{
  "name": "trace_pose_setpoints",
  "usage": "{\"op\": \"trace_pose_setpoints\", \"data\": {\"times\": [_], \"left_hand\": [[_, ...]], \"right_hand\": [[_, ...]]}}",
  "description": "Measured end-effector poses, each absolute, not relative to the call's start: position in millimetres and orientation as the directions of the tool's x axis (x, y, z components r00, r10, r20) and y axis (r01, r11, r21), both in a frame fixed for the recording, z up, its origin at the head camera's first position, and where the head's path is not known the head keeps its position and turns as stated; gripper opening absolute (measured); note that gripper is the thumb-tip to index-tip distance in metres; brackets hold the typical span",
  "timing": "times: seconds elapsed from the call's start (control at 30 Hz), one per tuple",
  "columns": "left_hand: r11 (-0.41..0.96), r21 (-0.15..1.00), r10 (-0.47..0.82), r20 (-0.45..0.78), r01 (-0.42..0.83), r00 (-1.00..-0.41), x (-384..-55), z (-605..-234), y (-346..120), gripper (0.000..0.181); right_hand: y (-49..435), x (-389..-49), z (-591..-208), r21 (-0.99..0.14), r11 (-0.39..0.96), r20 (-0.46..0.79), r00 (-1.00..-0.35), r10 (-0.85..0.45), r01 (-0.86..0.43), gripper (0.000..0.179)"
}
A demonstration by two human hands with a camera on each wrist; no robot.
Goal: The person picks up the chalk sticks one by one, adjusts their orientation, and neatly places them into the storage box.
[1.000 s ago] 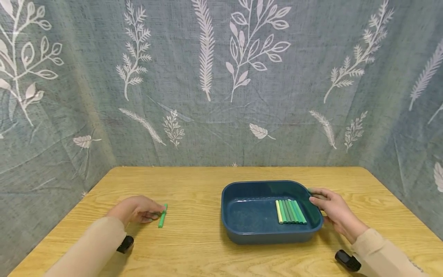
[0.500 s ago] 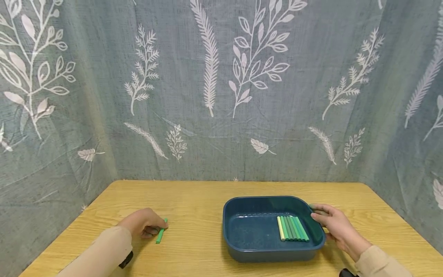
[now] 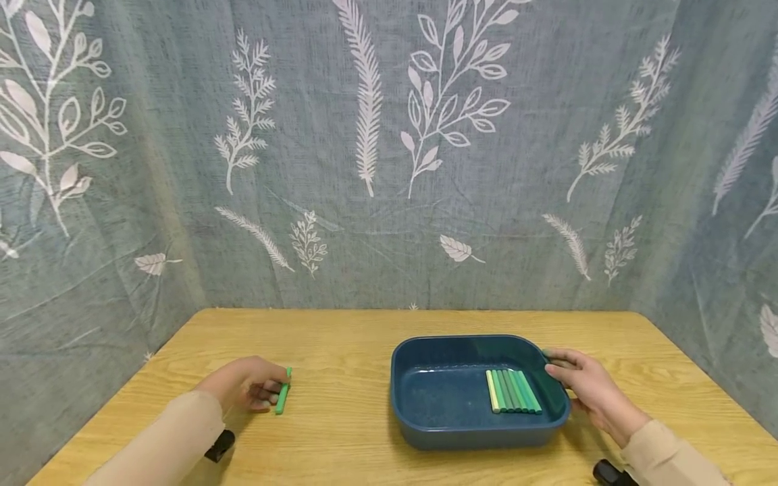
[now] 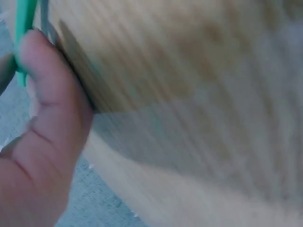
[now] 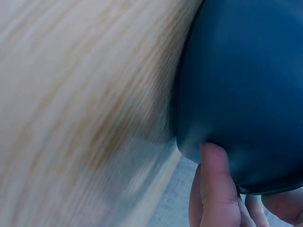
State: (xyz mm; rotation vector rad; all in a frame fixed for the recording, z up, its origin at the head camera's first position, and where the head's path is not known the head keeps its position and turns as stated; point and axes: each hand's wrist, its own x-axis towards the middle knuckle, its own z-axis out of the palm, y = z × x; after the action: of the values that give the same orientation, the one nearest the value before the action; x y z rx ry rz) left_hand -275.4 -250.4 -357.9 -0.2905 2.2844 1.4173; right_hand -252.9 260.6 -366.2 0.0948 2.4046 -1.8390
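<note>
My left hand (image 3: 249, 381) pinches a green chalk pastel stick (image 3: 281, 399) between thumb and fingers, at the left of the table. In the left wrist view the thumb presses on the green stick (image 4: 24, 16), and its lower end pokes out past the fingers. My right hand (image 3: 586, 385) grips the right end of a dark blue rectangular dish (image 3: 474, 437), the thumb at the rim. One fingertip (image 5: 215, 158) presses the dish's outer wall (image 5: 246, 94) in the right wrist view. A row of several pastel sticks (image 3: 513, 391), pale yellow to dark green, lies inside the dish's right side.
The wooden table (image 3: 340, 405) extends between the left hand and the dish. A grey-blue curtain (image 3: 340, 169) with white leaf prints hangs behind and at both sides. Black wrist cameras (image 3: 220, 445) are worn below both hands.
The head view shifts slightly, moving the table down, then partly back up. The left hand stays at the green stick, its fingertips shifting a little on it. The right hand and dish hold their place.
</note>
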Motion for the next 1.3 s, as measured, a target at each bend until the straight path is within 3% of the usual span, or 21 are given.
{"op": "trace_pose_setpoints", "data": {"times": [0.13, 0.3, 0.5, 0.67, 1.3], "left_hand": [[0.371, 0.835, 0.094, -0.469, -0.407, -0.878, -277, -358, -251, 0.018], [0.295, 0.858, 0.182, -0.483, -0.421, -0.856, -274, -356, -242, 0.036], [0.150, 0.909, 0.336, -0.418, -0.390, -0.844, -271, -350, -223, 0.015], [0.013, 0.942, 0.393, -0.313, -0.336, -0.865, -277, -339, -200, 0.011], [0.088, 0.959, 0.424, -0.280, -0.268, -0.861, -294, -304, -131, 0.012]], "right_hand": [[264, -253, -363, -0.959, 0.265, -0.115, -0.993, -0.027, 0.104, 0.051], [264, -252, -365, -0.958, 0.263, -0.129, -0.991, -0.025, 0.118, 0.051], [266, -249, -371, -0.955, 0.272, -0.134, -0.991, -0.026, 0.122, 0.051], [268, -249, -370, -0.960, 0.262, -0.110, -0.994, -0.021, 0.100, 0.050], [262, -251, -367, -0.960, 0.267, -0.096, -0.995, -0.020, 0.087, 0.048]]}}
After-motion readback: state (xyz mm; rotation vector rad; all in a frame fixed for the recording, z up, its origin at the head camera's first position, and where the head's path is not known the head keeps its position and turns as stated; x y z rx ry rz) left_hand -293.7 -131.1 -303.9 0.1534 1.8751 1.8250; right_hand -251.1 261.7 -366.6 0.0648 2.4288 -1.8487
